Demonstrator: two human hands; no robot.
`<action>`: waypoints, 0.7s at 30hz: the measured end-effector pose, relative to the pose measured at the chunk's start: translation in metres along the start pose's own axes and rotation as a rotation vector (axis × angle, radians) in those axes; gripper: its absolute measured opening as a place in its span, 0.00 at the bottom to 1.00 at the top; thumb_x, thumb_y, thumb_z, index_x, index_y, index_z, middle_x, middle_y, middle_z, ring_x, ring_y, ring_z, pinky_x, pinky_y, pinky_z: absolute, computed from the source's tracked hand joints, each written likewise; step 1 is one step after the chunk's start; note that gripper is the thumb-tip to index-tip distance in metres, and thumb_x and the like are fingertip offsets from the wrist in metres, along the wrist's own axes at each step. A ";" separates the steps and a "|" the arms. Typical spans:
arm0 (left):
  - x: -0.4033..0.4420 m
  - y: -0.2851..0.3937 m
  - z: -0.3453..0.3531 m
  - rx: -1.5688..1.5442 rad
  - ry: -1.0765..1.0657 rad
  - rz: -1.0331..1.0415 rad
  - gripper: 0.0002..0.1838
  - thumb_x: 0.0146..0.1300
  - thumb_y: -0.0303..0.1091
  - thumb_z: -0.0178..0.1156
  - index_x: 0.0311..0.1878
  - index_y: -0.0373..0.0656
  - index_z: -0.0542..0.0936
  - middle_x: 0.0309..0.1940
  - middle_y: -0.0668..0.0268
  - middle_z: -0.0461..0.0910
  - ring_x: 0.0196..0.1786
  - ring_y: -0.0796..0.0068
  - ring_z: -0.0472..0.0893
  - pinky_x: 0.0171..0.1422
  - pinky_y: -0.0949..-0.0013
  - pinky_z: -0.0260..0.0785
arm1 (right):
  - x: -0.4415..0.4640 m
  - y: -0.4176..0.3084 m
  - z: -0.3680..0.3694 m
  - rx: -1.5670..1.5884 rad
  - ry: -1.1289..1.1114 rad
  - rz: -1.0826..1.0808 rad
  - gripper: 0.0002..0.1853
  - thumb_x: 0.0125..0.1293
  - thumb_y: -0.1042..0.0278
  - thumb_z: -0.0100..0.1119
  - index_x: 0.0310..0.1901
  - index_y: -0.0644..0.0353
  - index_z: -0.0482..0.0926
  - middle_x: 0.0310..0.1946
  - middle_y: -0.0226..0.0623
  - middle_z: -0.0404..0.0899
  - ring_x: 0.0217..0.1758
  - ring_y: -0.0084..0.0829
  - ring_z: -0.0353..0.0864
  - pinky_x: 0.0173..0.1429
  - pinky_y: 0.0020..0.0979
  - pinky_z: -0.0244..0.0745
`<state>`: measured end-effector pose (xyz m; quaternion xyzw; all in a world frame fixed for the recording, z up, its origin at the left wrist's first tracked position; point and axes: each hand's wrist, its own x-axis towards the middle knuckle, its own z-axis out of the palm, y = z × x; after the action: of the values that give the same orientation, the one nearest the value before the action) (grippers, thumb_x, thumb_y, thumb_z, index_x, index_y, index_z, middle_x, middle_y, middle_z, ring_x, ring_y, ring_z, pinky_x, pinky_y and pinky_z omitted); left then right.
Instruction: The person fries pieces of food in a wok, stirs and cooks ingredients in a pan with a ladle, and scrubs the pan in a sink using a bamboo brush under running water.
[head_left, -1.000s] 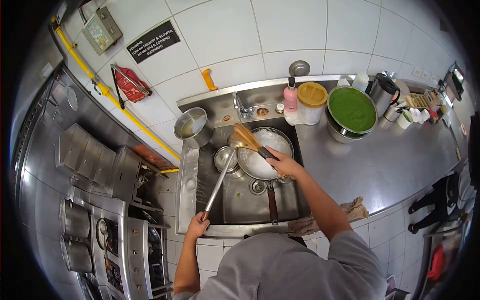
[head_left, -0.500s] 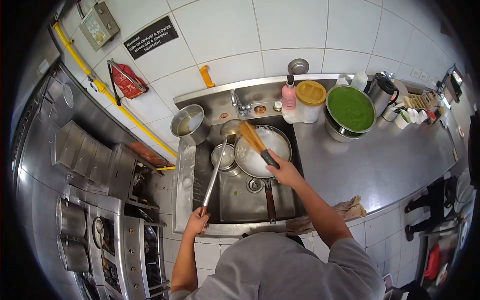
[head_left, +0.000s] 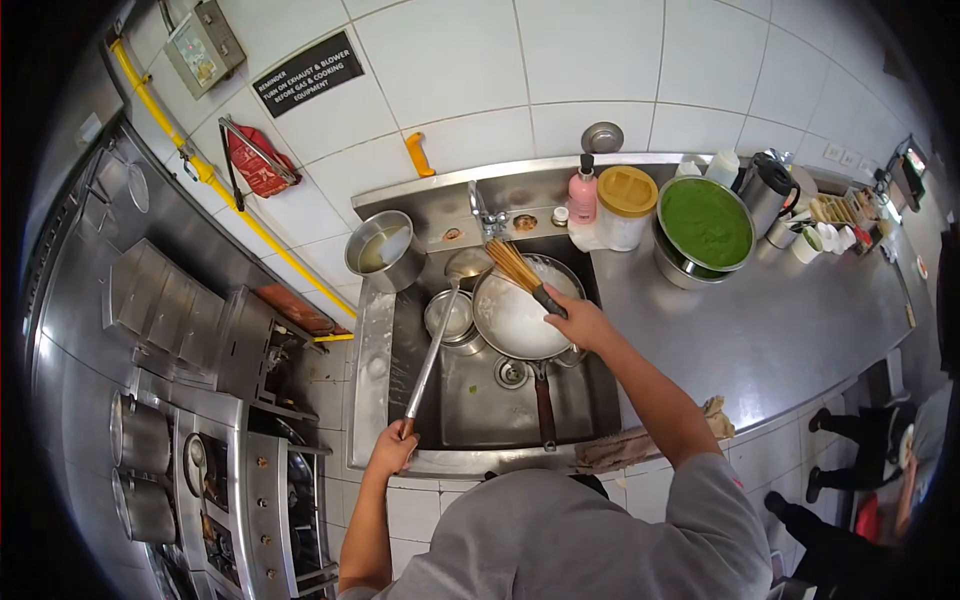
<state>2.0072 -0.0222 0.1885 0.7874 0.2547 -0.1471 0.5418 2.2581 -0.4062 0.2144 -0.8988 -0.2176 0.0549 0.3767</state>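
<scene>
My left hand [head_left: 393, 449] is closed round the wooden grip of a long metal ladle [head_left: 433, 360]. The ladle's bowl lies at the far side of the sink, under the faucet. In my right hand [head_left: 580, 322] is a bamboo wok brush [head_left: 515, 266] by its dark handle, bristles toward the ladle's bowl. Beneath the brush, a frying pan [head_left: 520, 322] with white suds rests in the sink [head_left: 480, 410], its brown handle pointing toward me. Left of the pan sit small round metal strainers or bowls [head_left: 448, 315], partly behind the ladle.
A metal pot [head_left: 386, 250] stands on the sink's left ledge below the wall. Right of the faucet [head_left: 486, 215] are a pink soap bottle [head_left: 582, 195], a yellow-lidded tub [head_left: 626, 205] and a bowl of green sauce [head_left: 705, 222]. A cloth [head_left: 620, 450] lies along the front edge.
My right hand and the brush have shifted slightly right, with the bristles still near the ladle's bowl. At far right, more of the people's dark-clothed legs has come into view.
</scene>
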 end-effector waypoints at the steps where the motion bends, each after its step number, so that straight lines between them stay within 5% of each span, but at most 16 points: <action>1: -0.005 0.006 0.001 0.037 0.020 -0.013 0.06 0.62 0.30 0.60 0.37 0.46 0.71 0.17 0.74 0.66 0.15 0.82 0.65 0.13 0.73 0.61 | -0.001 -0.007 -0.001 -0.040 -0.012 0.008 0.35 0.64 0.50 0.60 0.72 0.34 0.58 0.41 0.52 0.81 0.45 0.54 0.80 0.50 0.44 0.74; 5: 0.007 -0.013 -0.005 -0.042 0.042 0.010 0.07 0.61 0.31 0.60 0.37 0.44 0.71 0.18 0.73 0.67 0.14 0.81 0.66 0.15 0.71 0.61 | -0.006 -0.017 -0.014 -0.183 -0.166 -0.085 0.35 0.65 0.48 0.58 0.73 0.31 0.57 0.40 0.49 0.80 0.45 0.51 0.80 0.48 0.45 0.74; 6: 0.006 -0.015 -0.003 -0.043 0.039 0.010 0.07 0.61 0.31 0.60 0.37 0.44 0.71 0.18 0.73 0.67 0.14 0.81 0.66 0.15 0.71 0.61 | 0.008 0.015 0.005 -0.145 -0.032 -0.162 0.34 0.65 0.48 0.58 0.72 0.32 0.58 0.40 0.50 0.81 0.44 0.52 0.81 0.47 0.45 0.75; 8: 0.006 -0.013 0.000 0.019 0.015 0.088 0.07 0.61 0.30 0.60 0.38 0.46 0.72 0.18 0.74 0.65 0.16 0.82 0.66 0.14 0.72 0.62 | 0.022 0.016 0.001 -0.103 -0.027 0.027 0.34 0.65 0.49 0.58 0.72 0.32 0.59 0.41 0.51 0.81 0.42 0.52 0.81 0.47 0.45 0.75; 11: 0.013 -0.019 -0.009 0.035 -0.019 0.057 0.07 0.60 0.30 0.61 0.40 0.47 0.73 0.19 0.75 0.64 0.18 0.82 0.66 0.15 0.72 0.62 | 0.000 -0.008 0.001 -0.079 -0.003 -0.027 0.34 0.65 0.51 0.58 0.72 0.32 0.58 0.41 0.50 0.81 0.42 0.53 0.81 0.48 0.45 0.75; 15: 0.012 -0.015 -0.012 -0.008 0.062 0.048 0.06 0.60 0.29 0.61 0.39 0.46 0.74 0.20 0.75 0.65 0.19 0.83 0.66 0.16 0.72 0.60 | -0.015 -0.021 -0.008 -0.109 -0.185 -0.112 0.35 0.65 0.52 0.58 0.72 0.30 0.57 0.40 0.49 0.80 0.44 0.53 0.80 0.49 0.44 0.74; 18: 0.012 -0.003 -0.011 0.123 0.014 0.128 0.08 0.60 0.32 0.62 0.37 0.41 0.74 0.20 0.70 0.69 0.21 0.81 0.68 0.24 0.70 0.64 | 0.013 0.018 0.016 0.052 0.019 -0.127 0.33 0.65 0.52 0.59 0.71 0.33 0.61 0.41 0.52 0.81 0.45 0.52 0.80 0.49 0.42 0.74; 21: 0.032 -0.024 -0.015 0.245 0.065 0.246 0.09 0.59 0.33 0.63 0.37 0.39 0.74 0.20 0.69 0.69 0.23 0.79 0.68 0.28 0.69 0.65 | 0.001 -0.005 0.024 0.110 -0.006 -0.016 0.33 0.64 0.51 0.60 0.71 0.33 0.62 0.40 0.52 0.81 0.45 0.51 0.81 0.50 0.41 0.74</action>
<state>2.0191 0.0060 0.1588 0.8771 0.1542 -0.0840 0.4471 2.2506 -0.3872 0.2009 -0.8747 -0.2225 0.0665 0.4255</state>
